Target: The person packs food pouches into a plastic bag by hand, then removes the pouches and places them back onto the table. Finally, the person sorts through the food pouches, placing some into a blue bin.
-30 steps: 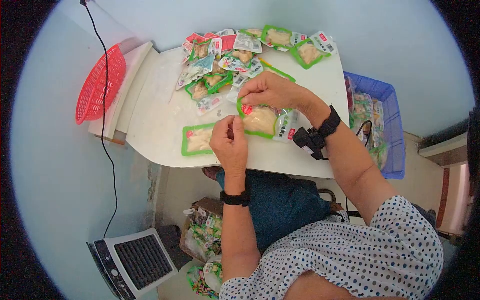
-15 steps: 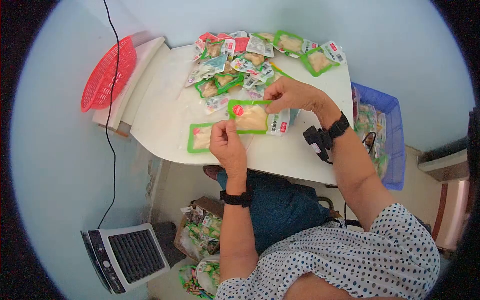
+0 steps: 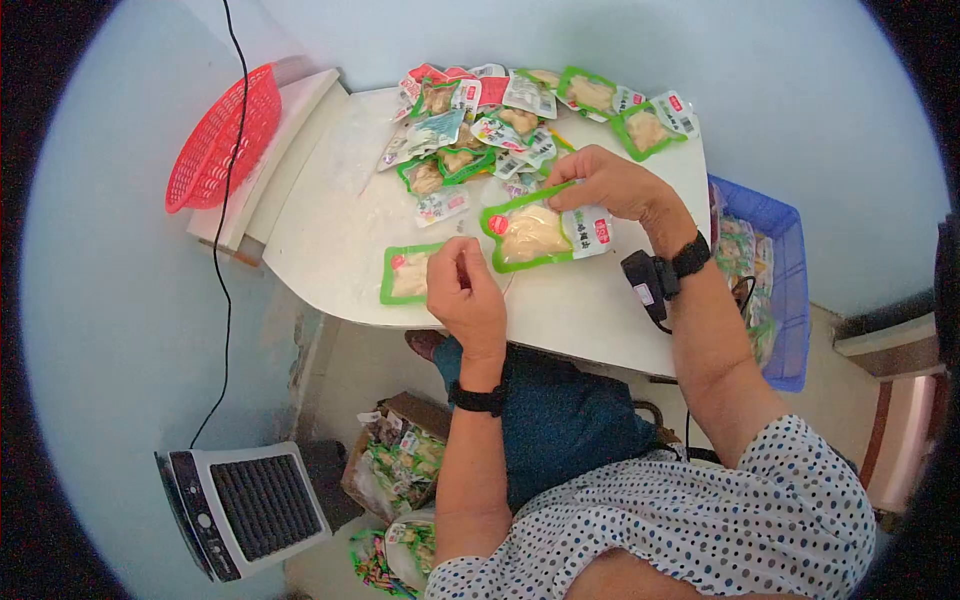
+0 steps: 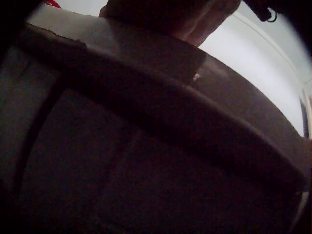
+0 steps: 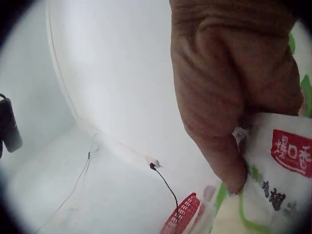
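Observation:
In the head view my right hand [image 3: 615,185] pinches the top right part of a clear food pouch [image 3: 530,235] with a green border. Pale food and a round red label show through its front. Close up in the right wrist view, the thumb and fingers grip the pouch's white printed end [image 5: 280,161]. My left hand [image 3: 468,300] has its fingers curled beside the pouch's left edge, nothing visible in it. It partly covers a second green-bordered pouch [image 3: 408,285] lying on the table. Only part of the left hand [image 4: 165,14] shows in the dark left wrist view.
A heap of similar pouches [image 3: 455,160] lies across the back of the white table [image 3: 330,230]. A red basket [image 3: 225,140] leans at the left, and a blue crate [image 3: 790,290] of packets stands at the right. Below is a box of packets [image 3: 400,455].
Half a second ago both hands pinched the pouch; the left hand has since let go of its left side. The pouch has shifted right and tilted in the right hand.

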